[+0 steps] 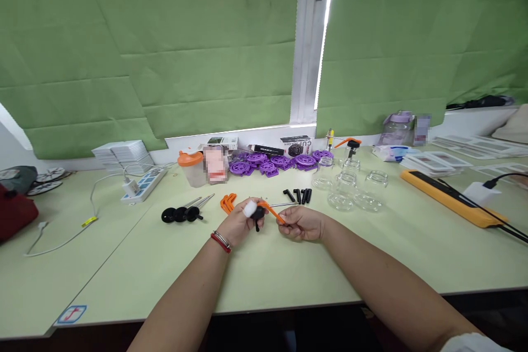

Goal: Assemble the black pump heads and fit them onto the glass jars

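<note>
Well in from the worktop's [268,280] near edge, the right hand [303,224] is pinching the outer end of an orange crank handle [274,214] slanting rightward from a black fitting [258,213] the left hand's [240,224] fingers are clasping.

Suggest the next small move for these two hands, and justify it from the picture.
Probably steady the black part in the left hand while the right hand nudges the orange arm to check its seating. The left hand grips the black part, and the right fingers pinch the orange arm's outer end. Its other end meets the black part; whether it is fixed is unclear.
</note>
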Action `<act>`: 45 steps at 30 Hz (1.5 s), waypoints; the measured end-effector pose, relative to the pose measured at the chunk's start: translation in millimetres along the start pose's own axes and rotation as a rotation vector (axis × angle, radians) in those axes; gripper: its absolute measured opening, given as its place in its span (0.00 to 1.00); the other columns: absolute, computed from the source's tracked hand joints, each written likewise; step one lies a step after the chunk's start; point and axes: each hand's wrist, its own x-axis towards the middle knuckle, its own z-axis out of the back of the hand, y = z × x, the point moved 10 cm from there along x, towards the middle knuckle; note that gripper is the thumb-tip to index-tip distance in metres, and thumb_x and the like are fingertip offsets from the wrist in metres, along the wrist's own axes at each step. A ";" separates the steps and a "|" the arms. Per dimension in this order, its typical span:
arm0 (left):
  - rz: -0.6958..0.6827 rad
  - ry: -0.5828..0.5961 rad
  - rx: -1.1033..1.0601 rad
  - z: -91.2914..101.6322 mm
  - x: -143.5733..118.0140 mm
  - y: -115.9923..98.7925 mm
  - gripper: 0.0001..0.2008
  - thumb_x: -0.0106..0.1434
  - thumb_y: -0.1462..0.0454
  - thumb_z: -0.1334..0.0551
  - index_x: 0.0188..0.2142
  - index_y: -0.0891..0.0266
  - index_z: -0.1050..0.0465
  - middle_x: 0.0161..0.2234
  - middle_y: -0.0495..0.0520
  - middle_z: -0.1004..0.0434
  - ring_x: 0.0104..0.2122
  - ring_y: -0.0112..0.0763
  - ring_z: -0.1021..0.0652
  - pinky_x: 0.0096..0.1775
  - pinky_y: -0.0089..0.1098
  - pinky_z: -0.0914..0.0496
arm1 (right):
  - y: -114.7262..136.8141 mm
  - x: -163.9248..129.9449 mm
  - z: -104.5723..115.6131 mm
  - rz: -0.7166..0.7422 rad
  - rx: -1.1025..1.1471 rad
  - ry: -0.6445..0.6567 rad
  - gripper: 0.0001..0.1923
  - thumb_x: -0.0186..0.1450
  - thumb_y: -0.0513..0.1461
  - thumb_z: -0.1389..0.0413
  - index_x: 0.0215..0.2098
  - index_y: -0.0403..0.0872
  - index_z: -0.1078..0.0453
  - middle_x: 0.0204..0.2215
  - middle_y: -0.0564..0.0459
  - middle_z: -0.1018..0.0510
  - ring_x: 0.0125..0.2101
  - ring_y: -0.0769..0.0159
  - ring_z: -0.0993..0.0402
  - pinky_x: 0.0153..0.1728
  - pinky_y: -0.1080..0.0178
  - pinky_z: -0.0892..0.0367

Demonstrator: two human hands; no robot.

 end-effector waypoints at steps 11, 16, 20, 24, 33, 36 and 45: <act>0.027 -0.056 -0.180 2.3 0.2 2.5 0.15 0.58 0.61 0.40 0.41 0.69 0.27 0.30 0.60 0.26 0.22 0.29 0.29 0.28 0.33 0.34 | 1.6 -0.7 3.7 -0.007 -0.001 -0.087 0.06 0.60 0.35 0.47 0.28 0.44 0.42 0.20 0.55 0.31 0.12 0.80 0.48 0.14 0.75 0.58; 0.020 -0.061 -0.158 3.8 0.1 -0.3 0.14 0.56 0.63 0.40 0.40 0.70 0.27 0.30 0.59 0.26 0.23 0.30 0.28 0.27 0.32 0.34 | 3.5 -0.7 5.6 0.001 -0.050 -0.170 0.08 0.61 0.37 0.47 0.28 0.45 0.42 0.20 0.56 0.32 0.13 0.81 0.49 0.14 0.74 0.60; -0.059 -0.161 -0.156 21.6 0.3 -13.5 0.11 0.57 0.63 0.42 0.36 0.69 0.27 0.28 0.59 0.26 0.22 0.29 0.29 0.26 0.31 0.35 | 17.8 1.6 26.3 0.180 -0.228 -0.424 0.09 0.64 0.42 0.51 0.31 0.45 0.38 0.19 0.58 0.36 0.13 0.78 0.50 0.15 0.72 0.58; -0.155 -0.303 -0.204 47.5 -0.8 -25.1 0.09 0.58 0.65 0.44 0.34 0.69 0.29 0.28 0.59 0.26 0.23 0.29 0.29 0.26 0.31 0.34 | 42.2 -2.2 35.5 0.403 -0.719 -0.727 0.06 0.61 0.38 0.48 0.35 0.45 0.33 0.21 0.57 0.33 0.20 0.73 0.40 0.23 0.69 0.45; -0.201 -0.411 -0.202 60.0 0.5 -23.1 0.06 0.56 0.67 0.44 0.32 0.68 0.31 0.26 0.56 0.28 0.22 0.27 0.31 0.25 0.30 0.34 | 57.8 14.8 29.7 0.192 -1.222 -0.997 0.09 0.60 0.41 0.46 0.36 0.45 0.29 0.32 0.47 0.24 0.30 0.64 0.31 0.27 0.65 0.45; -0.184 -0.421 -0.196 59.0 -1.1 -23.5 0.07 0.56 0.67 0.45 0.33 0.68 0.31 0.26 0.57 0.28 0.22 0.27 0.30 0.25 0.30 0.34 | 61.9 19.6 29.9 0.140 -1.253 -1.022 0.07 0.59 0.41 0.45 0.33 0.45 0.29 0.33 0.45 0.23 0.32 0.62 0.29 0.27 0.65 0.44; -0.178 -0.437 -0.175 59.6 -2.6 -22.1 0.08 0.56 0.65 0.44 0.33 0.68 0.30 0.26 0.57 0.27 0.22 0.28 0.29 0.25 0.30 0.34 | 63.7 24.5 34.9 0.050 -1.237 -1.051 0.05 0.56 0.37 0.44 0.31 0.44 0.28 0.31 0.42 0.22 0.31 0.59 0.27 0.26 0.64 0.43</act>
